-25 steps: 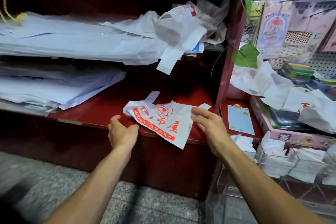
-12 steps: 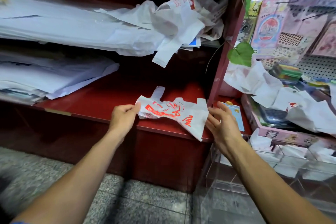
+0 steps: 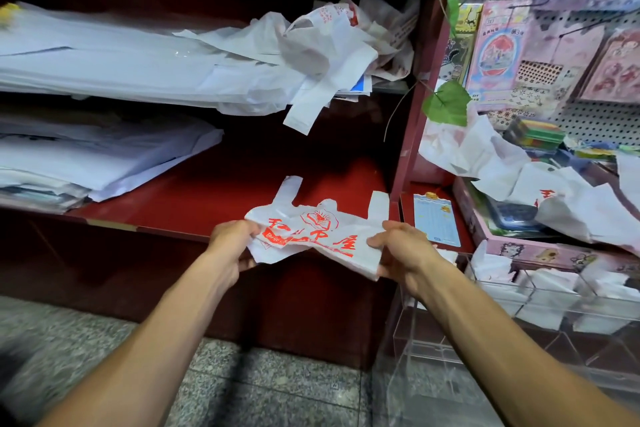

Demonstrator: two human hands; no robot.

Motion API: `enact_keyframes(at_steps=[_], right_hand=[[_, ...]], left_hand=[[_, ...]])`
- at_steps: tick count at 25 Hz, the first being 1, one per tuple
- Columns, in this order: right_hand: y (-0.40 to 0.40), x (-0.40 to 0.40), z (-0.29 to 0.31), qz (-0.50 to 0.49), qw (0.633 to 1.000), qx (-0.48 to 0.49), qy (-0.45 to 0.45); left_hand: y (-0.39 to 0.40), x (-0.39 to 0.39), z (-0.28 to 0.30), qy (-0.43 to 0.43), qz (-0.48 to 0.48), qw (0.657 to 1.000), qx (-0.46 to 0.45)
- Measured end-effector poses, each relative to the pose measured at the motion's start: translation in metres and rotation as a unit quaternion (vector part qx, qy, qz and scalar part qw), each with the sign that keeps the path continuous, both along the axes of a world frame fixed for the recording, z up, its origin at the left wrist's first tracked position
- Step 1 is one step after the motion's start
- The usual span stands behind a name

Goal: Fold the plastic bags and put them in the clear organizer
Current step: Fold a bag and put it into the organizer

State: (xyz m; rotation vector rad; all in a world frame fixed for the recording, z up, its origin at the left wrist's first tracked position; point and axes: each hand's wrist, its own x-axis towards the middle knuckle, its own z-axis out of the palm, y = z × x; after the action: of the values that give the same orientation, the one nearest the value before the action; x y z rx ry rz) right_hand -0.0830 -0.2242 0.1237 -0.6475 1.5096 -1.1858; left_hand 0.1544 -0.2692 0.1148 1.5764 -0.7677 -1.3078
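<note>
At center frame, a person's left hand (image 3: 232,242) and right hand (image 3: 401,253) each pinch one end of a white plastic bag (image 3: 322,239) printed in red, holding it crumpled over the front edge of a red shelf (image 3: 194,198). The clear organizer (image 3: 519,308), holding folded white bags, sits at lower right.

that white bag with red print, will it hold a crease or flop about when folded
Probably floppy: the bag sags and crumples between the left hand and right hand. Likely very light, thin film. Its wrinkles suggest creases may spring back.
</note>
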Motion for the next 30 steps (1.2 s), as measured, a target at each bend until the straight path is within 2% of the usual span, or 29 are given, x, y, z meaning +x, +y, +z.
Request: enact_keyframes(at_steps=[3,4,7,8,11,13,14,17,18,22,23,25,28,30], right_hand=[[-0.01,-0.006,-0.003,-0.072,0.997,-0.022,0.015],[-0.01,-0.009,0.0,-0.055,0.998,-0.022,-0.007],[0.0,-0.007,0.016,0.112,0.993,0.02,-0.037],[0.0,-0.005,0.017,0.127,0.991,0.008,-0.042],[-0.008,-0.005,0.015,0.018,0.993,-0.082,-0.078],[-0.013,-0.013,0.015,-0.034,0.988,-0.089,-0.121],[-0.011,-0.017,0.015,-0.014,0.989,-0.07,-0.127],[-0.001,-0.024,0.015,0.107,0.993,0.02,-0.04],[0.0,-0.026,0.014,0.109,0.993,0.035,-0.012],[-0.006,-0.038,0.005,-0.023,0.997,0.017,0.067],[-0.005,-0.04,0.005,-0.029,0.996,0.015,0.078],[-0.002,-0.039,0.009,0.019,0.994,0.021,0.103],[-0.001,-0.036,0.015,0.082,0.972,0.008,0.218],[-0.001,-0.033,0.016,0.115,0.963,0.001,0.244]], left_hand=[[-0.003,0.006,-0.004,-0.004,-0.003,1.0,0.005],[-0.003,0.007,-0.005,-0.001,0.0,1.0,0.008],[-0.006,0.009,-0.006,0.021,0.011,1.0,-0.015],[-0.005,0.009,-0.006,0.032,0.015,0.999,-0.026],[-0.006,0.009,-0.008,0.059,0.013,0.996,-0.063],[-0.006,0.005,-0.008,0.058,0.003,0.995,-0.077],[-0.006,0.004,-0.008,0.054,0.003,0.995,-0.079],[-0.007,0.005,-0.012,0.034,-0.007,0.997,-0.064],[-0.007,0.007,-0.014,0.024,-0.016,0.998,-0.054],[-0.008,0.016,-0.022,-0.028,-0.058,0.998,-0.022],[-0.008,0.017,-0.023,-0.039,-0.065,0.997,-0.021],[-0.008,0.019,-0.024,-0.064,-0.072,0.995,-0.028],[-0.002,0.017,-0.024,-0.099,-0.086,0.989,-0.066],[0.002,0.015,-0.02,-0.083,-0.089,0.989,-0.087]])
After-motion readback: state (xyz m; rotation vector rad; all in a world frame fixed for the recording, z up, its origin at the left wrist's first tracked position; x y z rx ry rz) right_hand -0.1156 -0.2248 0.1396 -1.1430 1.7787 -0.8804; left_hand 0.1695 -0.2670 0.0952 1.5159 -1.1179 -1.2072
